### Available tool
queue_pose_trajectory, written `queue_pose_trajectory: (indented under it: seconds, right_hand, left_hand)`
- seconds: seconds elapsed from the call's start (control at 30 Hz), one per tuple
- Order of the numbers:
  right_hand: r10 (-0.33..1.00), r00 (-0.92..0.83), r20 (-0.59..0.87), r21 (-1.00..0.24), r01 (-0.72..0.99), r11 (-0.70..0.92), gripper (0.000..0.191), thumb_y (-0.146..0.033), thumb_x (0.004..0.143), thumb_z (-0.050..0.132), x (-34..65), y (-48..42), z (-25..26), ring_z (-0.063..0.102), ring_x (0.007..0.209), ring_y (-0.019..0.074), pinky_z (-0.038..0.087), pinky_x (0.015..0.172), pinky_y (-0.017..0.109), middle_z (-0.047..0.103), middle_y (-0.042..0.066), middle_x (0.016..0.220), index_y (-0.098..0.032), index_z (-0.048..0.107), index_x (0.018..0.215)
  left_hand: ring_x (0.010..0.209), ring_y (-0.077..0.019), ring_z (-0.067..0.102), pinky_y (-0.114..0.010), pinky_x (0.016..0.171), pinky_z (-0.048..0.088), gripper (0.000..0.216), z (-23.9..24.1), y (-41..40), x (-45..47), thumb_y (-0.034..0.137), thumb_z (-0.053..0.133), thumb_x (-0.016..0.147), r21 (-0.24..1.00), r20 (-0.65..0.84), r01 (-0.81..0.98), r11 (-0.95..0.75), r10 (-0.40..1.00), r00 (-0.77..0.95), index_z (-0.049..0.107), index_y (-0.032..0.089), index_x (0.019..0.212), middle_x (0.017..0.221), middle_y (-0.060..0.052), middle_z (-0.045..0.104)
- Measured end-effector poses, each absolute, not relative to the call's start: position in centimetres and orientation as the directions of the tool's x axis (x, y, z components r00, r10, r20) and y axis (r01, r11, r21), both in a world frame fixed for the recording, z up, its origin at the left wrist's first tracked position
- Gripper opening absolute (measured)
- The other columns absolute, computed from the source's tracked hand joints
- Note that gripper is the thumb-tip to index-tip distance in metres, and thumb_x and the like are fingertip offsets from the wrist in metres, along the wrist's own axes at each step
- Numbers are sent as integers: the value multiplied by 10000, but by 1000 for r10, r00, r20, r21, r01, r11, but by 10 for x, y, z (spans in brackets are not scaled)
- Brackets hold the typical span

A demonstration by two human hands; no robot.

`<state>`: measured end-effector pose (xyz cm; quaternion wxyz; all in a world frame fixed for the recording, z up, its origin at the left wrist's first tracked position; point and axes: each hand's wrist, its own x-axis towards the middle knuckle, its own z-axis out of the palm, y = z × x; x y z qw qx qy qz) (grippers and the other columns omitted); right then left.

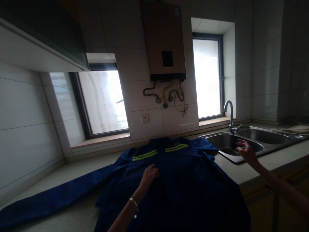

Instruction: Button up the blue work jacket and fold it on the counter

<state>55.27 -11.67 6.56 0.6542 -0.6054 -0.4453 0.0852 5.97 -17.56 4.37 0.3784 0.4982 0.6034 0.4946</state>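
A dark blue work jacket (183, 183) with yellow-green stripes across the chest lies spread on the counter, its lower part hanging toward me over the front edge. One sleeve stretches far to the left; the other reaches right, up to the sink's rim. Over the middle of the jacket front is my left hand (150, 174), fingers loosely bent and apart, with a bracelet on the wrist. Whether it touches the cloth I cannot tell. My right hand (245, 150) hovers in front of the sink, fingers spread, holding nothing.
A double-bowl steel sink (238, 158) with a chrome faucet (231, 116) is set into the counter (79, 166) at right. Above, a water heater (165, 42) with pipes hangs on the tiled wall. A cabinet (48, 38) juts out at upper left. A cloth (298, 129) lies far right.
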Motion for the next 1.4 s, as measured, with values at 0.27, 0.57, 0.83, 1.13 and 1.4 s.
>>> queue_pose_trajectory:
  seconds: [0.27,0.57,0.83,1.13,1.4]
  right_hand:
    - [815,-186,549,-643,529,554,304,-84,792,453,294,-69,80,627,798,152,430,725,214,695,79,885,-43,657,1013]
    - [904,-209,374,-506,770,388,380,-316,851,550,143,-8,60,514,1095,291,413,837,341,560,212,1184,-55,557,1126]
    - [901,-168,400,-444,824,351,274,-197,945,347,142,22,29,549,1048,204,407,827,280,605,132,1105,-130,568,1093]
    - [764,-325,558,-244,815,525,269,-117,908,361,145,16,20,463,1078,208,406,807,270,602,112,1027,-146,624,957]
    - [600,-404,691,-200,691,695,263,-90,880,391,150,17,14,492,993,177,361,929,262,619,70,966,-162,640,924]
  left_hand:
    - [792,-231,662,-309,691,517,220,53,-121,88,215,541,817,796,109,605,21,978,-178,611,83,979,834,-119,676]
    - [909,-280,639,-376,795,448,334,22,-132,103,144,407,824,427,297,894,-134,955,1,614,152,1086,934,-146,688]
    - [627,-195,652,-255,517,482,369,8,-103,75,293,373,874,808,231,578,-116,965,-129,675,118,993,710,-65,688]
    - [1203,-204,482,-307,994,391,479,5,-39,61,20,390,794,736,464,669,-103,796,-388,491,99,1256,1297,-158,506]
    - [790,-166,608,-273,741,446,261,3,-13,50,159,447,851,670,510,738,-84,775,-374,632,122,1032,1048,-137,581]
